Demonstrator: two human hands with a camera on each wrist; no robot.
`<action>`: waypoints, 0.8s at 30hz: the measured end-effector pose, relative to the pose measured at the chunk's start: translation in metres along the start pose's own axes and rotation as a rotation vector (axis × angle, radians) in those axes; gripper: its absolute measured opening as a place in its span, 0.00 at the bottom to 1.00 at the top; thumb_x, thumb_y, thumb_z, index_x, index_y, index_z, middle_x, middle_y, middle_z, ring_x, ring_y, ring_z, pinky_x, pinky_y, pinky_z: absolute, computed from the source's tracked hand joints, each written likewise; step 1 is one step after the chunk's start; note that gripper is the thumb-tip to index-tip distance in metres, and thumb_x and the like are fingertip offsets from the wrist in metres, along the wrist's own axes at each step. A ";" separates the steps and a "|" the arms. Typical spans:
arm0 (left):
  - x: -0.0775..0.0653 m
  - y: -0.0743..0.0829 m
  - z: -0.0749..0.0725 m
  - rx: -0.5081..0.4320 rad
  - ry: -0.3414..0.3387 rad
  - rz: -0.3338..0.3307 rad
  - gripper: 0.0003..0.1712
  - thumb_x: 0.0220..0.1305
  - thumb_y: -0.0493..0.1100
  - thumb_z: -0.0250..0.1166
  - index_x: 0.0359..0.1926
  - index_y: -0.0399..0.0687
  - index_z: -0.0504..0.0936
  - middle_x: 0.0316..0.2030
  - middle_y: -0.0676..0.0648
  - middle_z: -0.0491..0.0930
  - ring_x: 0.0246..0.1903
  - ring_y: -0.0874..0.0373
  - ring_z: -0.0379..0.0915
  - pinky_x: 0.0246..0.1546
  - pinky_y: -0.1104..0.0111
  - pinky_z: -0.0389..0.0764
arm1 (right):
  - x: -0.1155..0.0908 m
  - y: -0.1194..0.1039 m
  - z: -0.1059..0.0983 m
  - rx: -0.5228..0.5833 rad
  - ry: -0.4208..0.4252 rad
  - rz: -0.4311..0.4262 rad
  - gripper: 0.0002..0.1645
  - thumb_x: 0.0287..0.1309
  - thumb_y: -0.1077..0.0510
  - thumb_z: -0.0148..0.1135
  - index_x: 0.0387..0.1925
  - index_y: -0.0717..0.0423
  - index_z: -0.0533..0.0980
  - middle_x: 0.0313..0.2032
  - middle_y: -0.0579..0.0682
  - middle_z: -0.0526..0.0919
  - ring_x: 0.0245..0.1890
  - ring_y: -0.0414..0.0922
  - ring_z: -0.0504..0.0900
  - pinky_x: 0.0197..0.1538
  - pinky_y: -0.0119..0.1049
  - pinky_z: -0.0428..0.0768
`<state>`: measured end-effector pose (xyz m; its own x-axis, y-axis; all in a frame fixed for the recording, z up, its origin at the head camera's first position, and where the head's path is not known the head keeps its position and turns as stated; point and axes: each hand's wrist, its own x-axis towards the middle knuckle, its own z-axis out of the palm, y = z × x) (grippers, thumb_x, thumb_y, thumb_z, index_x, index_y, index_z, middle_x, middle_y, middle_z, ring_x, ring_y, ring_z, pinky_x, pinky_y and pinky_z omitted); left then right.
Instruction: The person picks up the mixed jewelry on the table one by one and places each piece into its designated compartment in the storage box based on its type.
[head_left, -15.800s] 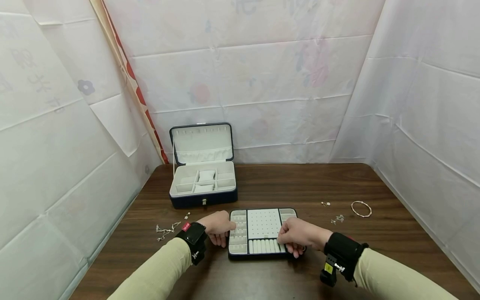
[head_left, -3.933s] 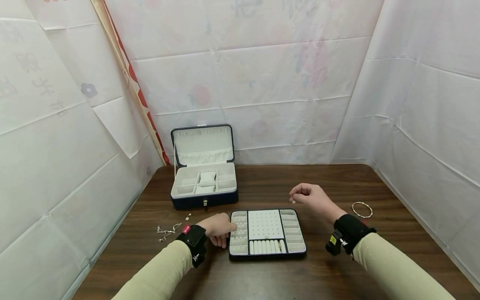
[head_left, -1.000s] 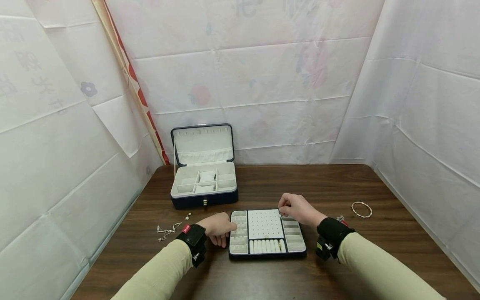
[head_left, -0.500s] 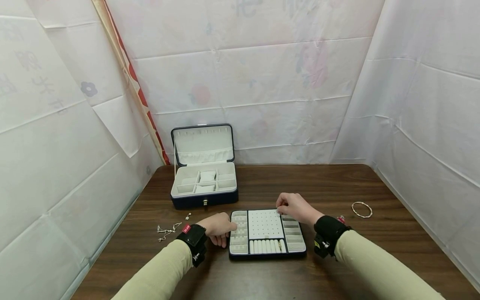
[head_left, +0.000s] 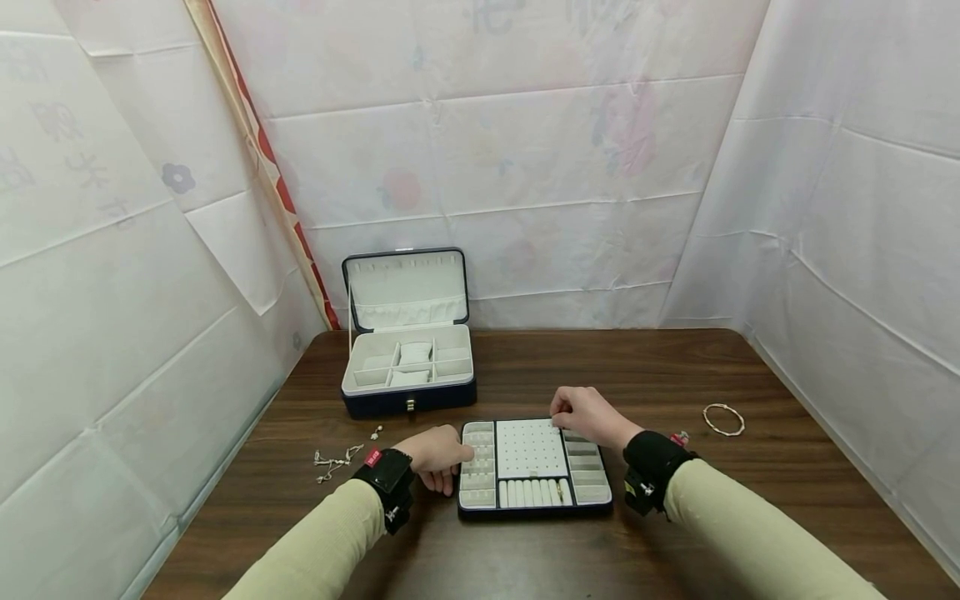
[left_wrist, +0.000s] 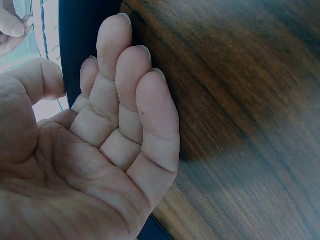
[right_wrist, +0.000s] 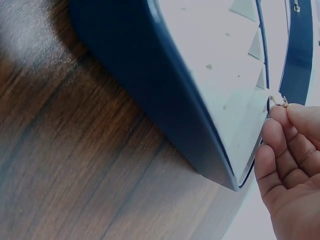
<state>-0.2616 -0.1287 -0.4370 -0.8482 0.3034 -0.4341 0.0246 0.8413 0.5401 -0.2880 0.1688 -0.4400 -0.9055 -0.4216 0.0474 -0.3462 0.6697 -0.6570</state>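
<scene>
A dark blue jewelry tray (head_left: pixel 590 508) with a white perforated panel (head_left: pixel 528 450) lies before me. My right hand (head_left: pixel 588 414) is at the panel's upper right corner. Between its thumb and index finger it pinches a small gold-coloured earring (right_wrist: pixel 284 104), best seen in the right wrist view. My left hand (head_left: pixel 435 454) rests at the tray's left side. Its thumb touches the rim, and its other fingers (left_wrist: pixel 159 107) lie loosely bent along the outer wall. A gold ring (head_left: pixel 559 492) sits among the white ring rolls (head_left: pixel 527 493).
Behind stands a blue jewelry box (head_left: pixel 408 400) with its lid raised. A chain-like silver piece (head_left: pixel 337 461) and a small earring-like piece (head_left: pixel 376 432) lie left. A bangle (head_left: pixel 723 420) lies at the right, and a small trinket (head_left: pixel 680 438) sits beside my right wrist.
Earlier, my right hand worked at the ring rolls, then hovered behind the tray with a tiny piece. Lately it slid slightly left along the panel's corner. My left hand stayed put.
</scene>
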 end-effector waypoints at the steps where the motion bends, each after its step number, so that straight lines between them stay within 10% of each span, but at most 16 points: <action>1: 0.000 0.000 0.000 0.002 0.000 0.001 0.20 0.69 0.47 0.56 0.25 0.38 0.80 0.17 0.43 0.84 0.17 0.53 0.81 0.23 0.60 0.85 | 0.000 0.000 0.000 -0.005 0.003 0.001 0.03 0.67 0.63 0.64 0.40 0.60 0.79 0.31 0.45 0.80 0.31 0.41 0.76 0.37 0.37 0.76; 24: 0.001 -0.002 0.001 0.000 0.001 0.019 0.20 0.69 0.47 0.55 0.24 0.38 0.80 0.16 0.44 0.84 0.16 0.53 0.80 0.22 0.60 0.84 | 0.004 -0.005 0.005 -0.083 0.010 -0.001 0.05 0.66 0.68 0.62 0.36 0.57 0.79 0.30 0.46 0.80 0.28 0.40 0.74 0.34 0.36 0.74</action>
<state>-0.2625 -0.1296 -0.4391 -0.8479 0.3194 -0.4232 0.0410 0.8353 0.5483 -0.2884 0.1608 -0.4405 -0.9075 -0.4163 0.0553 -0.3655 0.7180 -0.5924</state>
